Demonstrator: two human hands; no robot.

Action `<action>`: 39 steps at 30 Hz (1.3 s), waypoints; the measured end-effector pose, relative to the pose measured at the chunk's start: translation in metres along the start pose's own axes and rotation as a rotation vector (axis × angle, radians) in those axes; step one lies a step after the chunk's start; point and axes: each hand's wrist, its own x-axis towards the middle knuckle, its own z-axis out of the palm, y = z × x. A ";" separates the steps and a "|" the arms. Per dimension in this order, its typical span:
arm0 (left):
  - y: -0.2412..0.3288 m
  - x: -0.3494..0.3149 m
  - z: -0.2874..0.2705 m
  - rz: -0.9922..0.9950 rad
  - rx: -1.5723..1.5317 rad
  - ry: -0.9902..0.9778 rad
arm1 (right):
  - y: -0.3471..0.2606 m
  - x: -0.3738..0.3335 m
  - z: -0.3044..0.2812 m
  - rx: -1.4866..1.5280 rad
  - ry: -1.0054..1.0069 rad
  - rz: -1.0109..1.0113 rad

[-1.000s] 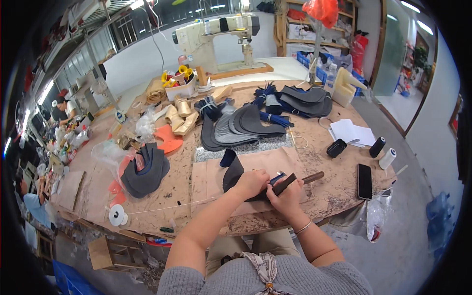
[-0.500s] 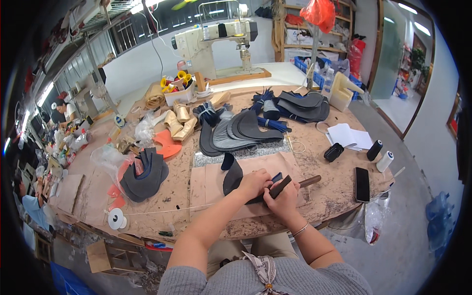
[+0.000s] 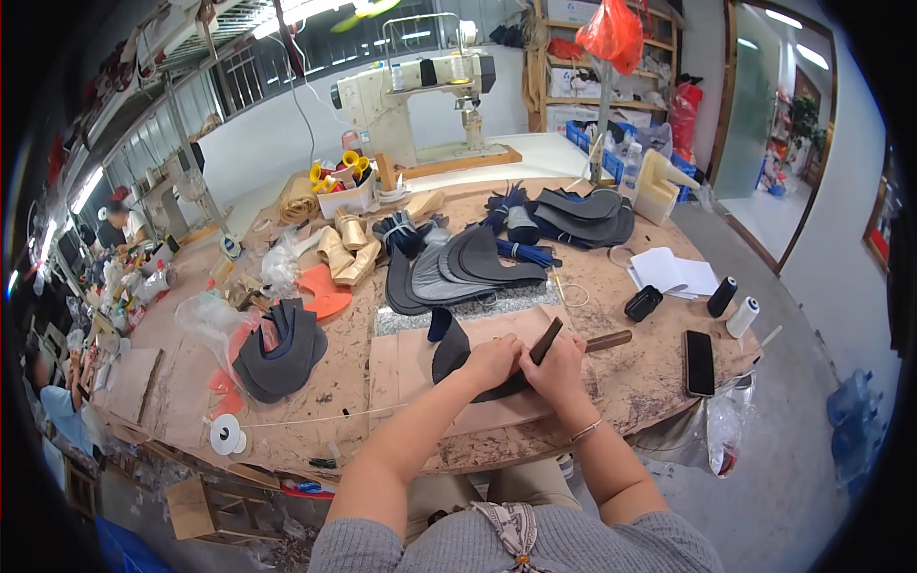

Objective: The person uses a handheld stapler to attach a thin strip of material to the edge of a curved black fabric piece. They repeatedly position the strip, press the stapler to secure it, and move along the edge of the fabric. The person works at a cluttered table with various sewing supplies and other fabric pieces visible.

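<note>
My left hand (image 3: 496,362) has its fingers closed on a dark grey curved shoe-upper piece (image 3: 449,355), which bends up at its far end and shows blue inside. The piece lies on a pinkish-tan sheet (image 3: 401,368). Close beside it, my right hand (image 3: 558,369) is wrapped round a flat dark strip-like tool (image 3: 547,339) that slants up from the fist. Its lower end is hidden by the fingers. A brown wooden handle (image 3: 609,341) sticks out just right of that hand; its other end is hidden. Both hands meet over the piece's right end.
Stacked grey pieces (image 3: 468,263) lie beyond the sheet, another pile (image 3: 280,353) to the left. A thread spool (image 3: 227,435) stands front left, its thread running toward my hands. A phone (image 3: 699,363), black case (image 3: 644,303) and thread cones (image 3: 742,317) are right. A sewing machine (image 3: 420,91) stands behind.
The dark tool in my right hand has turned more upright. A blue edge that showed between my hands is now covered. The view has shifted slightly.
</note>
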 end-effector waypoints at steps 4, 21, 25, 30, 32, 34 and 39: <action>-0.002 0.004 -0.006 -0.054 -0.036 -0.055 | 0.002 0.003 0.002 -0.022 -0.046 0.002; -0.006 0.028 -0.004 -0.036 -0.024 -0.148 | 0.001 -0.006 -0.004 0.050 0.020 0.044; -0.006 0.015 0.001 0.091 -0.003 0.037 | -0.001 -0.004 -0.007 0.064 0.046 0.036; -0.002 0.031 0.004 0.002 0.082 -0.018 | -0.004 -0.002 -0.007 0.068 0.033 0.039; 0.002 0.033 0.006 -0.031 0.076 -0.019 | -0.003 -0.006 -0.008 0.084 0.046 0.048; 0.000 0.029 0.010 -0.056 0.014 0.047 | 0.000 -0.006 -0.005 0.114 0.069 0.050; 0.016 -0.023 0.012 -0.010 -0.072 0.263 | 0.002 -0.008 -0.032 0.165 0.160 0.106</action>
